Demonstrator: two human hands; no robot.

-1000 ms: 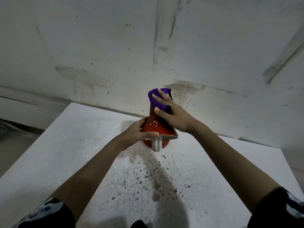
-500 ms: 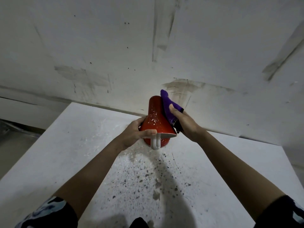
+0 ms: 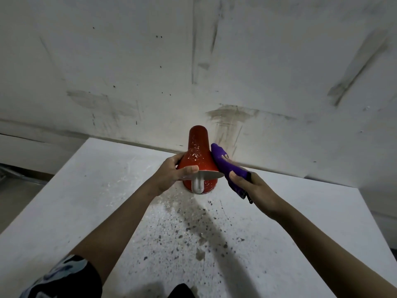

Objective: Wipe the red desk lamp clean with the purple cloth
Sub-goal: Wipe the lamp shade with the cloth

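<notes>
The red desk lamp (image 3: pixel 198 151) stands near the far edge of the white table, its cone-shaped shade speckled with pale flecks and a white bulb showing under the rim. My left hand (image 3: pixel 171 172) grips the shade's lower left rim, thumb across the front. My right hand (image 3: pixel 247 183) holds the folded purple cloth (image 3: pixel 224 162) and presses it against the shade's right side. The lamp's red base shows below the bulb; its stem is hidden behind the shade.
The white table (image 3: pixel 86 201) is spattered with dark specks in front of the lamp. A stained grey-white wall (image 3: pixel 193 72) rises right behind the table's far edge. The floor drops away at the left.
My right hand has slid the cloth from the shade's top down along its right side toward the rim. My left hand kept its grip on the shade.
</notes>
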